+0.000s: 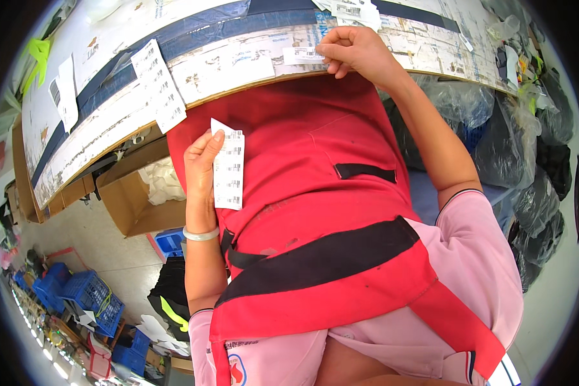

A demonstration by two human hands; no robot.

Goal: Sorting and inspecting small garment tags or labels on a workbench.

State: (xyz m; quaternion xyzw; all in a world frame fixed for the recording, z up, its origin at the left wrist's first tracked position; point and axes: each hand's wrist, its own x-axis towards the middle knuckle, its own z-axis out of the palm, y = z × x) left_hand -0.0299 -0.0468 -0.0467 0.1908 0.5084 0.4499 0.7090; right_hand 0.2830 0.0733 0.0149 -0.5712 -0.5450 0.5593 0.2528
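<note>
My left hand [201, 159] is closed on a white strip of barcode labels [229, 174], which hangs down in front of the red apron [289, 154]. The thumb presses on the strip's upper end. Over the table's near edge, my right hand [361, 56] pinches the right end of a small white label [300, 56] between thumb and fingers. Whether that label touches the tabletop I cannot tell. A longer sheet of labels [158, 83] lies across the table edge between my hands and the left side.
The worn white table [238, 64] has dark blue bands. More label strips lie at its left [67, 96] and far side [354, 10]. Below stand an open cardboard box [125, 202] and blue crates [93, 299]. Bagged goods [505, 141] crowd the right.
</note>
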